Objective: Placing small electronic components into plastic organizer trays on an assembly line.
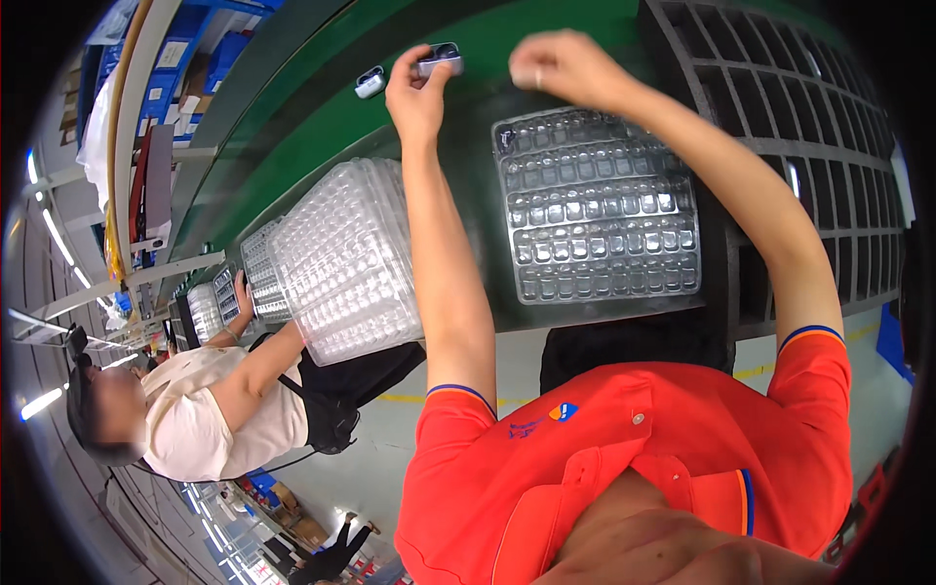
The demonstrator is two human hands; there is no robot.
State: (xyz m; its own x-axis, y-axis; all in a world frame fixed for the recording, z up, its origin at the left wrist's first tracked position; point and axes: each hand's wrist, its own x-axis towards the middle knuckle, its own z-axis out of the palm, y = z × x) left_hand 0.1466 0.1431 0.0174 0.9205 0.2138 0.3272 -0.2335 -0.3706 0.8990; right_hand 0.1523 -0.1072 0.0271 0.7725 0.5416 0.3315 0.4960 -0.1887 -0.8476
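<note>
My left hand [417, 93] pinches a small silvery-blue earbud charging case [444, 58] between thumb and fingers, over the green work surface. Dark hollows show in the case, which seems to have its lid up. A second case [370, 82] of the same kind lies just left of that hand. To the right, my right hand [565, 70] is raised with fingers curled together and a little blurred; whatever they hold is hidden. Below the hands lies a clear plastic tray [604, 200] with rows of small pockets; a dark piece [505, 138] sits in its upper left corner.
Stacked clear trays [341, 263] stand left of my left forearm. A dark grey divided rack [770, 97] fills the right side. At the left, a person in a light shirt [210, 414] works along the same green bench [292, 127]. Blue bins [171, 68] stand on shelves beyond.
</note>
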